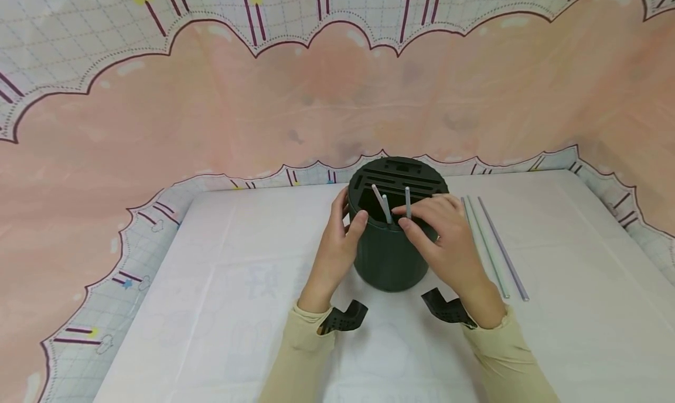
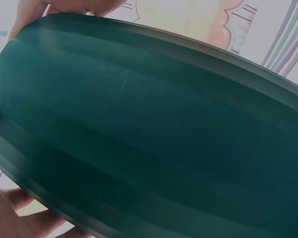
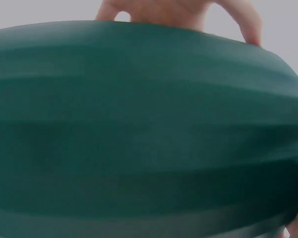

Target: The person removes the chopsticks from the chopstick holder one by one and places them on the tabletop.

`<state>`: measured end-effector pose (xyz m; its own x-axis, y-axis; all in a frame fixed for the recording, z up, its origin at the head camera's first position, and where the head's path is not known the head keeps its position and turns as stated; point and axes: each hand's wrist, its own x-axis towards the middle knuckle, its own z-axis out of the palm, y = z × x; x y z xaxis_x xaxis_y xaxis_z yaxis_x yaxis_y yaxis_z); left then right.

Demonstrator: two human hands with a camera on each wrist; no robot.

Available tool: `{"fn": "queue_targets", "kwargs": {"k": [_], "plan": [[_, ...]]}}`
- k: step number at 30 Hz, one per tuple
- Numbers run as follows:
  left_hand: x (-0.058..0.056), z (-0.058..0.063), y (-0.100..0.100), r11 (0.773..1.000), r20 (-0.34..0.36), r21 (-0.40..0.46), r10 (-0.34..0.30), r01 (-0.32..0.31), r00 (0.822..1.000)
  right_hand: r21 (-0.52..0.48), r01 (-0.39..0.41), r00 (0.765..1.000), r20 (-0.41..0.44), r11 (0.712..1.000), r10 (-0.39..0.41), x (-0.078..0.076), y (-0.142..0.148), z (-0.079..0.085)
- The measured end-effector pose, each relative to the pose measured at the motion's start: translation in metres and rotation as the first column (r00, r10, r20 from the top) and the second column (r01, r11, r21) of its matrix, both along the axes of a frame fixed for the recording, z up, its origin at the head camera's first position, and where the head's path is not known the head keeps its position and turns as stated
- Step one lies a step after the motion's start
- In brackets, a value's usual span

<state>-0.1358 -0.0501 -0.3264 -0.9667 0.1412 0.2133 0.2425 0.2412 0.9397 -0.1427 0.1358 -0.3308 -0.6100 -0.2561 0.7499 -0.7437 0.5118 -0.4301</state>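
A dark green round holder (image 1: 392,256) stands upright, its lid slotted at the back and with a wide opening at the front. My left hand (image 1: 336,245) grips its left side, thumb at the front near the rim. Two thin pale sticks (image 1: 381,201) lean out of the front opening. My right hand (image 1: 445,233) pinches another thin grey-blue stick (image 1: 408,201) between thumb and forefinger at the opening's right side; the stick's lower end is hidden. In both wrist views, the holder's ribbed wall (image 2: 149,119) fills most of the picture.
Several long thin sticks, one green (image 1: 487,248) and one purple (image 1: 503,248), lie on the white-covered table (image 1: 237,309) just right of my right hand. A patterned pink curtain (image 1: 316,110) hangs behind the table. Black straps (image 1: 345,317) circle both wrists.
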Motion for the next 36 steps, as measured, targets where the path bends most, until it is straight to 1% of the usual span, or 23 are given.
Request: {"fn": "queue_targets", "kwargs": {"k": [4, 7, 10, 12, 15, 18, 20, 22, 26, 30, 32, 33, 35, 36], "plan": [[0.0, 0.001, 0.0, 1.0, 0.005, 0.004, -0.005, 0.005, 1.0, -0.034, -0.036, 0.999, 0.022, 0.999, 0.036, -0.001, 0.004, 0.002], [-0.001, 0.001, 0.0, 1.0, 0.005, 0.008, -0.01, 0.01, 1.0, -0.106, -0.026, 0.998, 0.058, 0.994, 0.032, 0.0, 0.007, 0.003], [-0.002, 0.0, 0.0, 1.0, 0.003, 0.01, -0.008, 0.008, 1.0, -0.182, -0.007, 0.995, 0.096, 0.983, 0.024, 0.001, 0.009, 0.004], [-0.002, 0.0, 0.001, 1.0, 0.004, 0.007, -0.004, 0.004, 1.0, -0.22, -0.013, 0.994, 0.107, 0.975, 0.037, 0.002, 0.009, 0.005], [-0.002, 0.0, 0.001, 1.0, 0.005, 0.0, 0.0, 0.0, 1.0, -0.237, -0.032, 0.993, 0.102, 0.971, 0.058, 0.004, 0.01, 0.008], [-0.003, 0.0, 0.001, 1.0, 0.006, -0.004, 0.001, -0.001, 1.0, -0.243, -0.056, 0.994, 0.079, 0.968, 0.077, 0.007, 0.01, 0.014], [-0.003, 0.0, 0.001, 1.0, 0.006, -0.003, 0.0, 0.0, 1.0, -0.271, -0.072, 0.994, 0.057, 0.96, 0.091, 0.01, 0.01, 0.019], [-0.003, 0.0, 0.001, 1.0, 0.007, -0.004, 0.001, -0.001, 1.0, -0.321, -0.084, 0.994, 0.034, 0.943, 0.1, 0.013, 0.008, 0.025], [-0.002, -0.001, 0.001, 1.0, 0.005, -0.003, 0.005, -0.005, 1.0, -0.464, -0.089, 0.995, 0.004, 0.881, 0.103, 0.018, 0.006, 0.031], [-0.002, -0.002, 0.001, 1.0, 0.004, -0.003, 0.005, -0.004, 1.0, -0.586, -0.118, 0.993, -0.044, 0.802, 0.113, 0.019, 0.006, 0.03], [-0.002, -0.002, 0.001, 1.0, 0.003, -0.002, 0.003, -0.003, 1.0, -0.639, -0.155, 0.988, -0.085, 0.753, 0.131, 0.018, 0.008, 0.029], [-0.002, -0.002, 0.001, 1.0, 0.001, -0.001, 0.002, -0.002, 1.0, -0.668, -0.175, 0.985, -0.107, 0.723, 0.139, 0.018, 0.009, 0.029], [-0.002, -0.002, 0.001, 1.0, -0.002, 0.001, 0.001, -0.001, 1.0, -0.725, -0.199, 0.98, -0.144, 0.659, 0.138, 0.017, 0.011, 0.03], [-0.002, -0.002, 0.001, 1.0, -0.004, 0.0, 0.001, -0.001, 1.0, -0.755, -0.205, 0.979, -0.159, 0.623, 0.129, 0.017, 0.012, 0.03]]}}
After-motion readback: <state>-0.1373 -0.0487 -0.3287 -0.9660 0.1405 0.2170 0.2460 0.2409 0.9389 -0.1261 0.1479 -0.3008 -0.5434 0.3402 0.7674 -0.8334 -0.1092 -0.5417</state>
